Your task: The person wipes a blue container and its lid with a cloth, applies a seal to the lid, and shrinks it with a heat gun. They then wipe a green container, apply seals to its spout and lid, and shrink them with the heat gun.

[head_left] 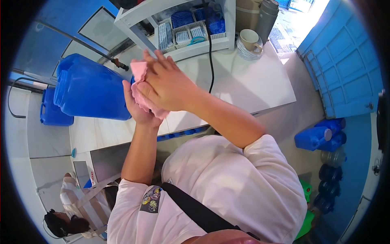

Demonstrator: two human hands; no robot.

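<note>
A crumpled pink cloth point(144, 99) is pressed between my two hands above the white counter. My left hand point(143, 115) cups it from below, palm up and thumb raised beside it. My right hand point(168, 84) lies over the cloth, its thumb bent against it and its fingers stretched toward the shelf. A bit of something blue point(132, 79) shows at the cloth's edge; the rest is hidden. Just left of my hands, a large blue jug point(95, 89) lies on its side on the counter point(243, 83), its neck facing left.
Behind my hands stands a white shelf unit point(178, 53) with small baskets. A black cable point(211, 61) hangs beside it. A mug point(249, 38) and grey flask point(268, 18) stand at the right. Blue jugs point(313, 137) sit on the floor. Another person point(83, 203) is at lower left.
</note>
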